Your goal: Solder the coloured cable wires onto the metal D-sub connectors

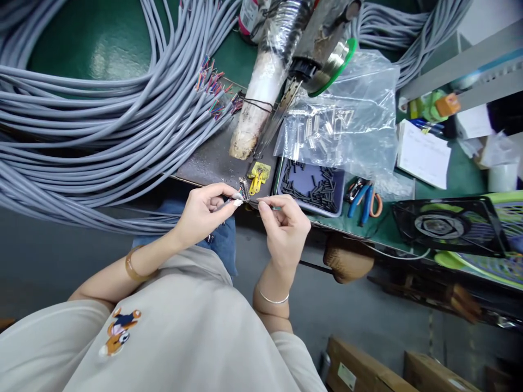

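Note:
My left hand (206, 209) is closed in a pinch at the bench edge, with thin wire ends partly hidden between thumb and forefinger. Right at those fingertips is a small metal multi-pin connector (244, 189). Opposite, my right hand (286, 223) pinches a very thin strand whose tip points toward the connector; its kind is too small to tell. Just beyond the connector lies a yellow clip (259, 177) on the dark bench plate. A soldering iron, its shaft wrapped in stained white (255, 109), points down toward this spot.
Grey cables (122, 125) with stripped coloured ends fill the left. A bin (341, 204) of short black tubes stands right of the clip, under a plastic bag (368, 120) of metal connectors. Blue-handled pliers (362, 201), a notepad (425, 152) and a black fan (449, 226) lie farther right.

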The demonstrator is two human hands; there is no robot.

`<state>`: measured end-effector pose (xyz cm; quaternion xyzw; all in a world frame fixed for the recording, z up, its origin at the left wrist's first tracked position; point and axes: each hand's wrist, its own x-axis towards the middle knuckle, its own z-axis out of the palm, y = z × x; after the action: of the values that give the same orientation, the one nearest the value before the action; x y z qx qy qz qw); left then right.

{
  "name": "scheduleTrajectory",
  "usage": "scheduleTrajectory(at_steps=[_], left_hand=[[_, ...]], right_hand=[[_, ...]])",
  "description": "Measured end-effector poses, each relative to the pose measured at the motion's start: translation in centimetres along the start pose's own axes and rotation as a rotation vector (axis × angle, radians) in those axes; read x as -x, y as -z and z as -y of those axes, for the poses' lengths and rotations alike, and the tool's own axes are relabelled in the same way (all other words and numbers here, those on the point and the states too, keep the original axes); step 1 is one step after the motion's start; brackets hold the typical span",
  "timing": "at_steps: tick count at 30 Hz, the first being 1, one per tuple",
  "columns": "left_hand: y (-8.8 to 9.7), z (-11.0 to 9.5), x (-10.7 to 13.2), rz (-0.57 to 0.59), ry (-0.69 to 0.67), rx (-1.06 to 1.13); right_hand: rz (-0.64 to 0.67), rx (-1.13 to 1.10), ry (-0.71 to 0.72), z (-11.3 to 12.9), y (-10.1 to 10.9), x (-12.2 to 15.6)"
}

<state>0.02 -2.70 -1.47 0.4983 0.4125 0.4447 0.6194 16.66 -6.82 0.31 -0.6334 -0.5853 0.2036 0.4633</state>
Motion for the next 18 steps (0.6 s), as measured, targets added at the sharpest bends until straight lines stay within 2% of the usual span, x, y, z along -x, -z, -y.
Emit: scheduleTrajectory(at_steps=[18], left_hand=[[0.56,0.48,-0.04,0.06,-0.146,-0.188]], right_hand=[[0.052,0.061,0.06,0.45,0.4,-0.27]])
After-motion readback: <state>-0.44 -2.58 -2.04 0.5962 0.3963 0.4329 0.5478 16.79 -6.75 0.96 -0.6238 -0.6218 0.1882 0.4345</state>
